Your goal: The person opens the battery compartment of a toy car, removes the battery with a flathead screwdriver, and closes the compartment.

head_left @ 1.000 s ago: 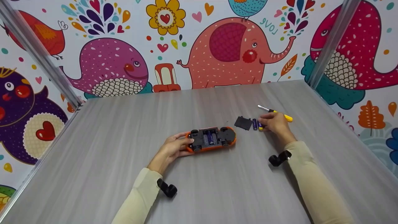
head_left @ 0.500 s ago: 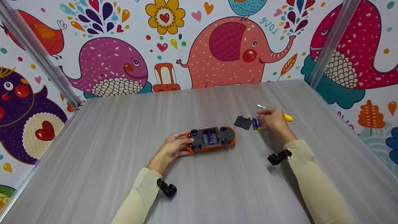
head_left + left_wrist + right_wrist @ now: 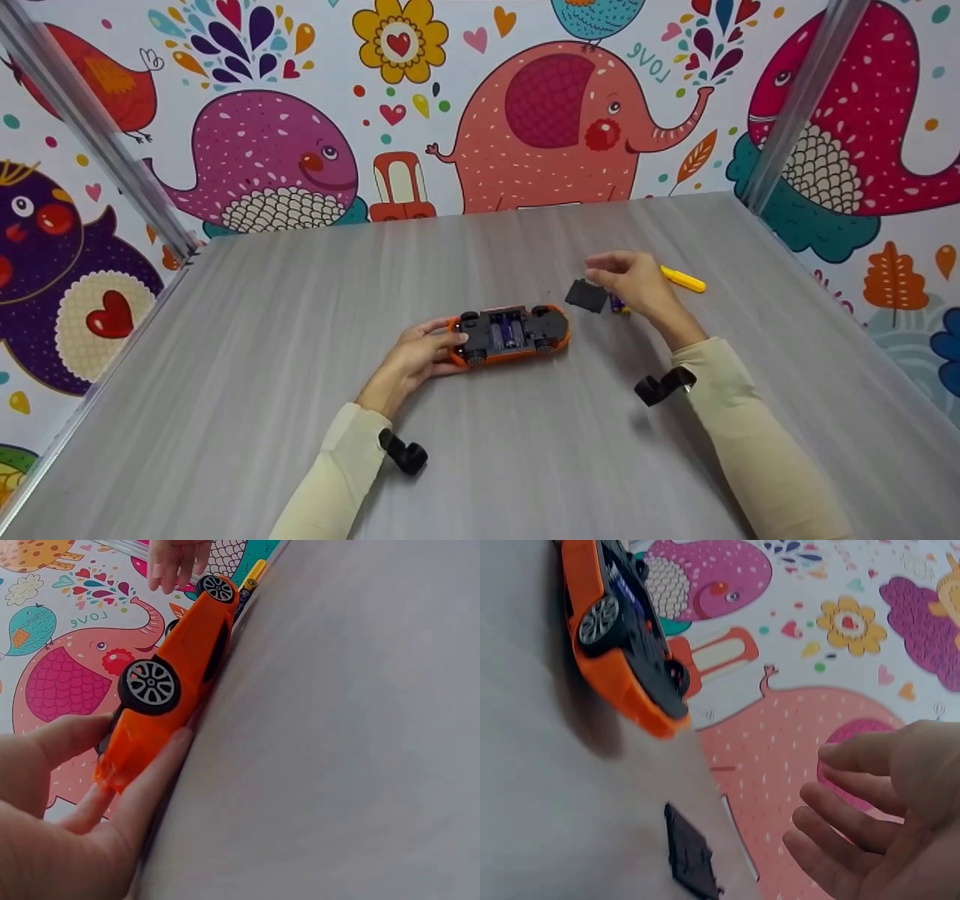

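Note:
An orange toy car [image 3: 553, 331] lies wheels up on the table, its battery compartment uncovered with blue-purple batteries [image 3: 508, 331] inside. My left hand [image 3: 411, 361] grips the car's left end, thumb on the dark underside and fingers along the orange body. In the left wrist view, the car's side [image 3: 180, 652] and wheels show beyond that hand. My right hand [image 3: 637, 283] hovers by the black battery cover [image 3: 585, 297], its loosely bent fingers holding nothing in the right wrist view. Partly hidden below it are loose batteries [image 3: 618, 304] beside the cover.
A yellow-handled screwdriver [image 3: 684, 280] lies behind the right hand, which hides its shaft. The grey wood-grain table [image 3: 315, 300] ends at a wall [image 3: 420, 135] printed with cartoon animals. Metal posts [image 3: 799, 105] stand at the table's back corners.
My right hand pushed a loose battery left against the other, let go, and rose leftward to the cover. The left hand and the car have stayed put.

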